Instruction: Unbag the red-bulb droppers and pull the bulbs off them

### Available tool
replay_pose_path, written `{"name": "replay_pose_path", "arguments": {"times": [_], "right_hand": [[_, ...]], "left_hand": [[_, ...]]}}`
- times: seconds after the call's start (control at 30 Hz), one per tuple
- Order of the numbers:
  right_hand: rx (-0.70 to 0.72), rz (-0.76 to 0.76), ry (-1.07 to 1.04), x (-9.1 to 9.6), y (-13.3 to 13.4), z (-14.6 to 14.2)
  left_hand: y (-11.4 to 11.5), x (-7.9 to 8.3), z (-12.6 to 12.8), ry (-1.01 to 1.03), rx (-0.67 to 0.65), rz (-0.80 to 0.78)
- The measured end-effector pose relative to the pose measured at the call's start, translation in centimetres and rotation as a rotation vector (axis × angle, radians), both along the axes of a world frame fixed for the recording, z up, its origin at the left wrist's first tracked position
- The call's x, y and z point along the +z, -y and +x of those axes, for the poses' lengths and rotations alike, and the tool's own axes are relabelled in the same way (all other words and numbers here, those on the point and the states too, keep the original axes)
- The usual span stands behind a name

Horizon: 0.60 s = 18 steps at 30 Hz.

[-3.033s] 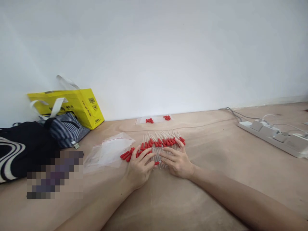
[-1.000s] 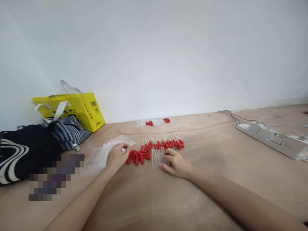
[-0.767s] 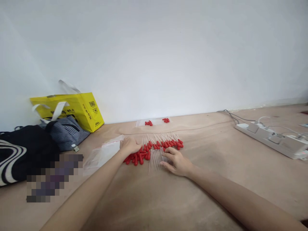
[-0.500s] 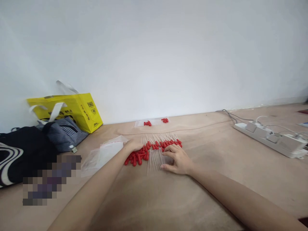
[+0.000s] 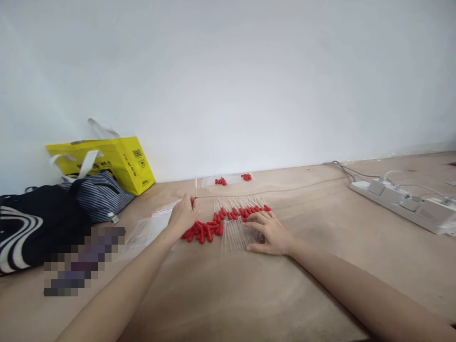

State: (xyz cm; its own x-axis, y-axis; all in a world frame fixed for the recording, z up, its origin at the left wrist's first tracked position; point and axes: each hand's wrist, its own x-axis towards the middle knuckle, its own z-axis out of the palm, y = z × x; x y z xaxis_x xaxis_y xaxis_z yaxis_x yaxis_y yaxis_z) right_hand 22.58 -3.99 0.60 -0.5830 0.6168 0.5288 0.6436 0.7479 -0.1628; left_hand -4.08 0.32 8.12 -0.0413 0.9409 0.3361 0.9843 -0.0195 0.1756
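Observation:
A row of clear droppers with red bulbs (image 5: 245, 211) lies on the wooden surface, beside a loose heap of red bulbs (image 5: 204, 232). My left hand (image 5: 184, 215) is raised just above the heap, fingers pinched on one dropper (image 5: 195, 190) that stands upright. My right hand (image 5: 270, 231) lies flat with fingers stretched over the clear dropper tubes (image 5: 235, 236). Clear zip bags (image 5: 151, 225) with a red seal line lie left of my left hand.
A yellow bag (image 5: 107, 159), a striped bag (image 5: 98, 194) and a black-and-white bag (image 5: 32, 225) sit at the left by the wall. Another clear bag with red bulbs (image 5: 231, 179) lies near the wall. A white power strip (image 5: 402, 204) with cables is at the right.
My left hand went from the zip bags to the dropper pile, closed on one dropper and lifted it upright. My right hand stayed on the tubes, its fingers flattening out.

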Motion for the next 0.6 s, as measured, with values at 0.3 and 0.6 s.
{"name": "replay_pose_path", "arguments": {"times": [0.3,0.6], "right_hand": [[-0.017,0.117,-0.185,-0.1,0.0,-0.1],[-0.101,0.343,-0.122,0.2,0.7,-1.8]], "left_hand": [[5.0,-4.1,1.6,0.152,-0.457,0.143],[5.8,-6.3,2.7,-0.08,-0.645,0.447]]}}
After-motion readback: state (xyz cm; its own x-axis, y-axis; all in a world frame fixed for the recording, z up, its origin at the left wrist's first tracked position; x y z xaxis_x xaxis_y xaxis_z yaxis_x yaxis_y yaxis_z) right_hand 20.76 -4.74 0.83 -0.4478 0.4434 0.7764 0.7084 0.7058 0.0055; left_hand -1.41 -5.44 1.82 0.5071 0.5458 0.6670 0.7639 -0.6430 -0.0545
